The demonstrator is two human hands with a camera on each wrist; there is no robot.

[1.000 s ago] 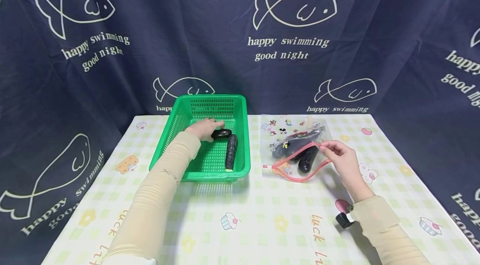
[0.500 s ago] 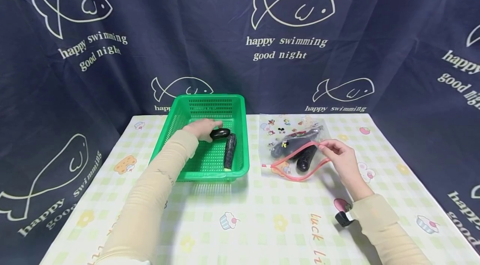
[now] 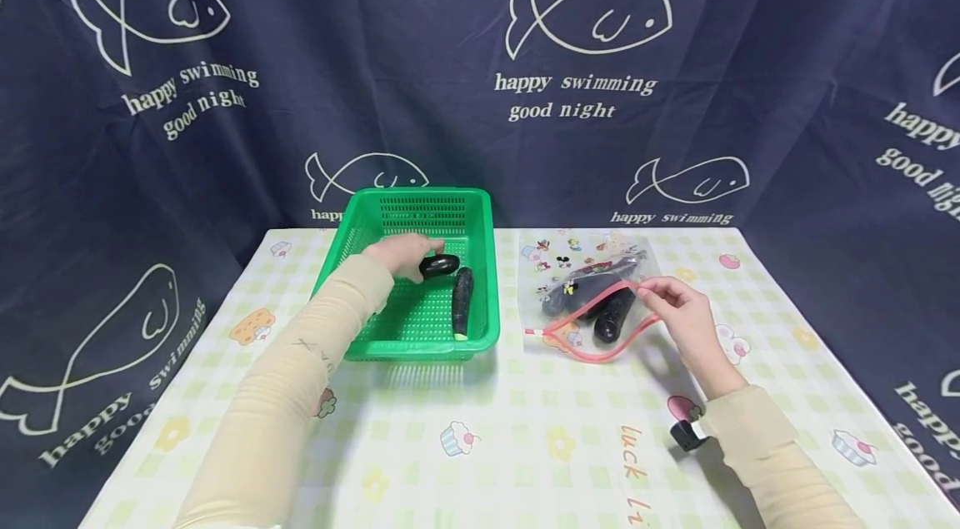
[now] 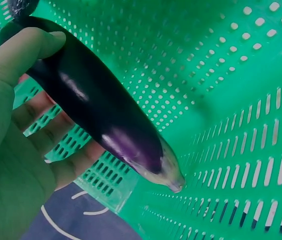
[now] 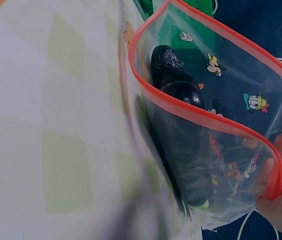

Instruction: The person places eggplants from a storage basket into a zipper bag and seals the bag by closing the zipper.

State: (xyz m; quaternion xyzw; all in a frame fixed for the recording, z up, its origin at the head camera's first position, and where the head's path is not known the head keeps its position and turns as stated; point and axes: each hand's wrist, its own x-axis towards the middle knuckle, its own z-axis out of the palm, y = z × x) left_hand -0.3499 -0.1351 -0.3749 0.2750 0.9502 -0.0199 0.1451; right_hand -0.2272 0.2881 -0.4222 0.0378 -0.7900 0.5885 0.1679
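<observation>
In the head view my left hand (image 3: 399, 254) reaches into a green basket (image 3: 497, 296) and holds a glossy dark eggplant (image 3: 442, 265). The left wrist view shows the thumb over the eggplant (image 4: 101, 100) near its rounded end and the fingers beneath, its pale stem end pointing away. A wrinkled, dark long vegetable (image 3: 462, 304) with a pale green tip lies beside it in the basket. My right hand (image 3: 681, 316) pinches the red-edged mouth of a clear zip bag (image 3: 534, 312), which gapes. Inside the bag lie dark eggplants (image 5: 181, 95).
Basket and bag both rest on a table (image 3: 525, 479) with a checked, printed cloth. A dark blue curtain (image 3: 465, 29) with fish drawings hangs behind and at the sides. A small black device (image 3: 688, 434) sits at the right wrist.
The left hand has shifted slightly left, and the eggplant in it with it. The right hand stays at the bag's mouth.
</observation>
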